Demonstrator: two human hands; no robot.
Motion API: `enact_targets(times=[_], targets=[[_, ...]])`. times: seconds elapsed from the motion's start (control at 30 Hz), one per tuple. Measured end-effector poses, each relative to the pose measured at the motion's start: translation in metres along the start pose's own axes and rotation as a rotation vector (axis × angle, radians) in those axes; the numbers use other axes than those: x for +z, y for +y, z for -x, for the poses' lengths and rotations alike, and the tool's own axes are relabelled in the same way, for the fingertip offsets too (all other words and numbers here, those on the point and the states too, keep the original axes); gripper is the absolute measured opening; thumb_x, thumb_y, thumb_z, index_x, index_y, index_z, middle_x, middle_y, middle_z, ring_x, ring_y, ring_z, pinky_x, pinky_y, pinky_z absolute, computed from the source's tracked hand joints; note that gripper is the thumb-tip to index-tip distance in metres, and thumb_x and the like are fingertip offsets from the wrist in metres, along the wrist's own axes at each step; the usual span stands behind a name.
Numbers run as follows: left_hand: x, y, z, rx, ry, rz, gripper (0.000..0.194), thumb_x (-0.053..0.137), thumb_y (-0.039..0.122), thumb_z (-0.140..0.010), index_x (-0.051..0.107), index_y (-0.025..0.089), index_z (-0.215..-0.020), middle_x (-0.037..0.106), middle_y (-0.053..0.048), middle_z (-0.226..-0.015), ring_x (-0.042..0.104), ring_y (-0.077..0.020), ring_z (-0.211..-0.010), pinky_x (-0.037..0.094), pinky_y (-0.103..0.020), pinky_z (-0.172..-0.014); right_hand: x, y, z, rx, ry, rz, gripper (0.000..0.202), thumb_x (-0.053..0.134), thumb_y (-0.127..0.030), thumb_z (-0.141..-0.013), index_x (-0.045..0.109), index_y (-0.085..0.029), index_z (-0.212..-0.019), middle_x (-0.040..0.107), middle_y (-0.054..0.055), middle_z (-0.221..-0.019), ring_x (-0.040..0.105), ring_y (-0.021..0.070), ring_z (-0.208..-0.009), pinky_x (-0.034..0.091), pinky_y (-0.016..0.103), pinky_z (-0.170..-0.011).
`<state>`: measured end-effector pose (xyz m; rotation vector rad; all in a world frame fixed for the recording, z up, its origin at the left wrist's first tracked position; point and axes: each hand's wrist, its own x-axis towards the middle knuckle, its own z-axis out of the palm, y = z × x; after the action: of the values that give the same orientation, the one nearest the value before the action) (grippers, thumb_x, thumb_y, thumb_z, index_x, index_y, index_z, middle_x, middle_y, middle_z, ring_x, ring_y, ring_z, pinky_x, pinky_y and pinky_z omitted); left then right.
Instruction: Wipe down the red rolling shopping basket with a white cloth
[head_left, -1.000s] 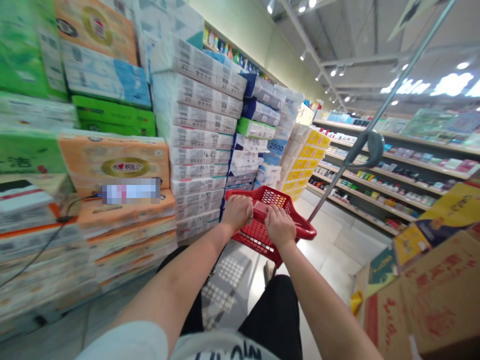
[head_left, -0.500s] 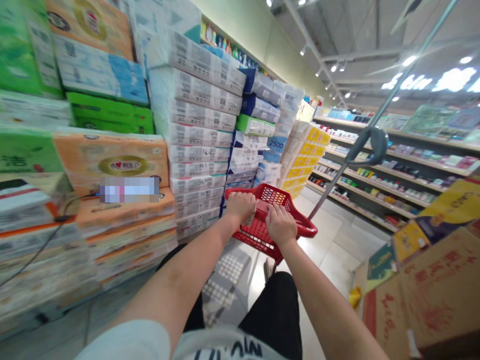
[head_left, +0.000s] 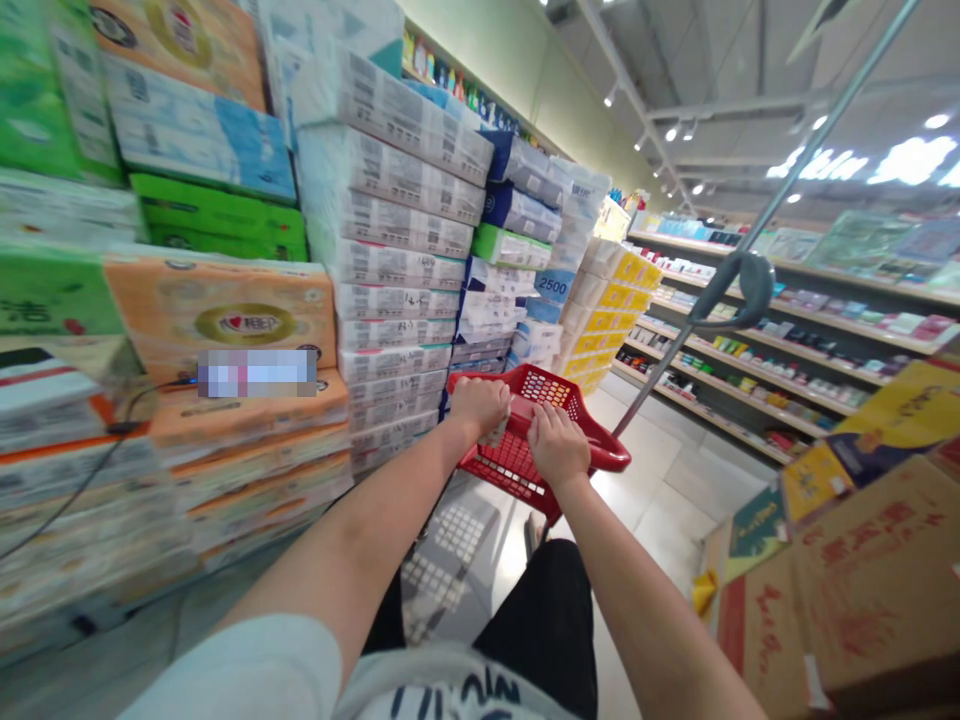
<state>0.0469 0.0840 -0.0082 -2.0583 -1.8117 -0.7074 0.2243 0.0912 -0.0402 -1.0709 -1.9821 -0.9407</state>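
Directly ahead of me is a red plastic shopping cart (head_left: 517, 472) with perforated basket walls. My left hand (head_left: 481, 405) is closed round the left part of its handle bar. Under those fingers shows something small and pale that I cannot make out. A little to the right, my right hand (head_left: 559, 442) is wrapped over the same bar, knuckles up. A slanting metal pole (head_left: 652, 385) rises by the cart's right corner, with a grey plastic hook (head_left: 754, 290) partway up. The palms and inner fingers of both hands are hidden.
Stacked tissue packs (head_left: 409, 235) line the left side, close to the cart. A black cable (head_left: 67, 510) hangs over the orange packs (head_left: 225, 320). Cardboard boxes (head_left: 885, 580) stand at the right. Shelves of small goods (head_left: 787, 390) lie beyond the tiled floor (head_left: 652, 500).
Both hands stay on the handle. The cart and hands sit very slightly further left in view, and the surroundings have barely shifted.
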Motion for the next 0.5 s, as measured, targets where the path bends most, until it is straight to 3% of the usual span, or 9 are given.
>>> enact_targets(times=[0.17,0.37,0.5], targets=[[0.007,-0.003,0.014,0.087,0.213,0.05,0.032,0.034,0.032,-0.095,0.059,0.017,-0.108,0.066,-0.009,-0.101,0.057,-0.0223,-0.102,0.033,-0.038,-0.093,-0.002,0.0,-0.001,-0.001,-0.014,0.003,0.03,0.045,-0.026,-0.093,0.066,-0.016,-0.113,0.068,0.009,-0.115,0.061,0.0237,-0.101,0.043,0.032,-0.079],[0.004,0.004,0.003,-0.015,0.062,-0.018,0.034,0.032,0.027,-0.095,0.062,0.016,-0.085,0.067,-0.01,-0.082,0.061,-0.0226,-0.081,0.036,-0.039,-0.079,0.001,0.001,0.0,0.001,0.012,-0.001,0.03,0.046,-0.026,-0.093,0.066,-0.015,-0.113,0.068,0.01,-0.115,0.061,0.0241,-0.101,0.042,0.032,-0.079],[0.004,0.004,0.005,0.016,0.161,0.005,0.032,0.031,0.032,-0.096,0.06,0.018,-0.092,0.066,-0.009,-0.091,0.059,-0.022,-0.091,0.035,-0.037,-0.084,0.004,0.002,-0.001,0.002,0.027,0.002,0.03,0.046,-0.026,-0.093,0.066,-0.016,-0.112,0.069,0.009,-0.114,0.061,0.0237,-0.1,0.042,0.032,-0.079]])
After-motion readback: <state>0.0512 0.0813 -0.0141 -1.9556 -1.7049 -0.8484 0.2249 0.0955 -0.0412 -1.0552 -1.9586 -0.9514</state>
